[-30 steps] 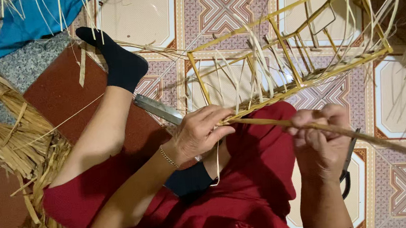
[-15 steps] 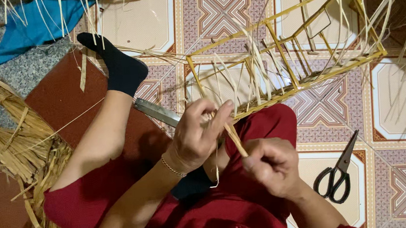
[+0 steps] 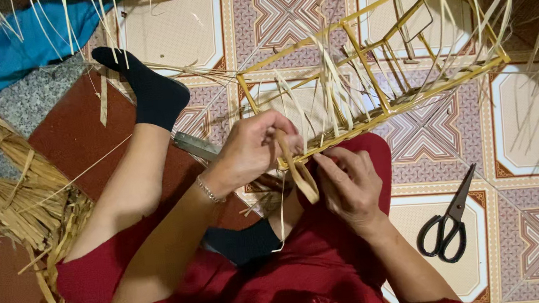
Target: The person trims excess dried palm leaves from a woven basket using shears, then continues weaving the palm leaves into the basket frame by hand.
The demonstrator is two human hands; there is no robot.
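Straw-coloured strip (image 3: pixel 298 168) is pinched in your left hand (image 3: pixel 253 149) at the near corner of the yellow frame (image 3: pixel 375 108); your right hand (image 3: pixel 349 187) holds its looped lower end. Black scissors (image 3: pixel 447 221) lie on the tiled floor (image 3: pixel 536 124) to the right, dry straw bundles (image 3: pixel 9 185) at the left edge.

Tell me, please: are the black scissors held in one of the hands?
No: the black scissors lie on the tiled floor, apart from the right hand, while both it and the left hand grip a flat straw strip.
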